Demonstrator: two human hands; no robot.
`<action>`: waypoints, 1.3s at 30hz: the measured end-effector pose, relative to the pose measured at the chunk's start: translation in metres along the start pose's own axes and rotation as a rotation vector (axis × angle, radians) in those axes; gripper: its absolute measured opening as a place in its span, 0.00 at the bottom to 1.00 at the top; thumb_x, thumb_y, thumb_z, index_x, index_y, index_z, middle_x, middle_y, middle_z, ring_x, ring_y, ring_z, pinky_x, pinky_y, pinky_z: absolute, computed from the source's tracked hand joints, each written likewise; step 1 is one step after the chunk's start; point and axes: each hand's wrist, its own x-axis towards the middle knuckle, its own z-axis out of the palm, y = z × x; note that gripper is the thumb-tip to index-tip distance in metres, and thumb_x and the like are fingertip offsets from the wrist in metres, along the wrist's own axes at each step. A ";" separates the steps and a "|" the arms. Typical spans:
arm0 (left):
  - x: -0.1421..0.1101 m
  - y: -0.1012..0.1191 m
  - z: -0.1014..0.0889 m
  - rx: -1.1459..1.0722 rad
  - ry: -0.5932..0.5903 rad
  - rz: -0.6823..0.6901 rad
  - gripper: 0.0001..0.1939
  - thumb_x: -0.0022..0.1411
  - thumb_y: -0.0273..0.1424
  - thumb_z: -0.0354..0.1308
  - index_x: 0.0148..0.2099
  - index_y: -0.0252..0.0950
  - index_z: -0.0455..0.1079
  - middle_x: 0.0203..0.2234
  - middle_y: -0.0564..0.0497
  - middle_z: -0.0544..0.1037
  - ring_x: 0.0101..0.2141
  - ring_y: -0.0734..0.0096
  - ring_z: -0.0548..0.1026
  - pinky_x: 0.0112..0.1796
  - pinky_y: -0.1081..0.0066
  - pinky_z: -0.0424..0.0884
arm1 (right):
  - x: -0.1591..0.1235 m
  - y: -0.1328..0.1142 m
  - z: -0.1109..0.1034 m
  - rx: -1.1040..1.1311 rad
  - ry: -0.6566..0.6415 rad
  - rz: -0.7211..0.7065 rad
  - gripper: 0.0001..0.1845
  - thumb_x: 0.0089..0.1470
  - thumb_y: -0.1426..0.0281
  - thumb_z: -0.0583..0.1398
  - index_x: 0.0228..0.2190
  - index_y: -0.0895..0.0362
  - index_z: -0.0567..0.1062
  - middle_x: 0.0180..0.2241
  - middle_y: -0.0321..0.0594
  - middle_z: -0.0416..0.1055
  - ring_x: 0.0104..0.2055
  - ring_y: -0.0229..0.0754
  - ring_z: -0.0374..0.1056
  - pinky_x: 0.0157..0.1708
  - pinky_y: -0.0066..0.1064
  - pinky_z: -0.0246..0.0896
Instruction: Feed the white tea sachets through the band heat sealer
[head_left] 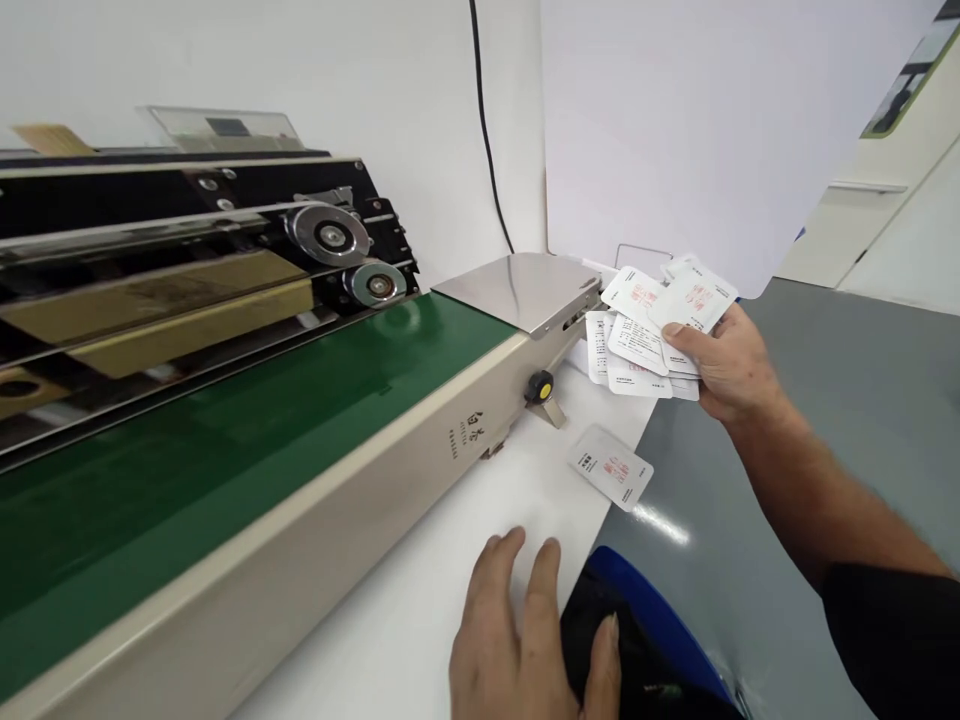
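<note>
Several white sachets (637, 340) with red and black print are fanned out in my right hand (739, 370). Its thumb presses on the top sachet and the fingers are hidden beneath. The lower sachets of the bunch hang over the table edge, close to the end of the conveyor. One loose sachet (611, 468) lies at the table's edge, printed side up, below the bunch. My left hand (521, 640) is near the front edge of the table with its fingers spread, holding nothing. It is apart from the loose sachet.
A band sealer with metal rollers (330, 233) stands on the left behind a green conveyor belt (300, 400). A steel plate (525, 285) covers the belt's end, and a black knob (539, 387) sticks out. Below the white table (420, 600) is a blue bin (637, 590) with black material inside.
</note>
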 end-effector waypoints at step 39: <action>-0.015 -0.016 -0.055 -1.284 0.336 -1.323 0.08 0.55 0.34 0.65 0.37 0.39 0.71 0.31 0.49 0.80 0.36 0.54 0.80 0.34 0.61 0.76 | -0.148 0.046 0.070 0.057 -0.812 0.197 0.28 0.52 0.73 0.67 0.53 0.53 0.65 0.46 0.41 0.74 0.48 0.45 0.71 0.47 0.41 0.71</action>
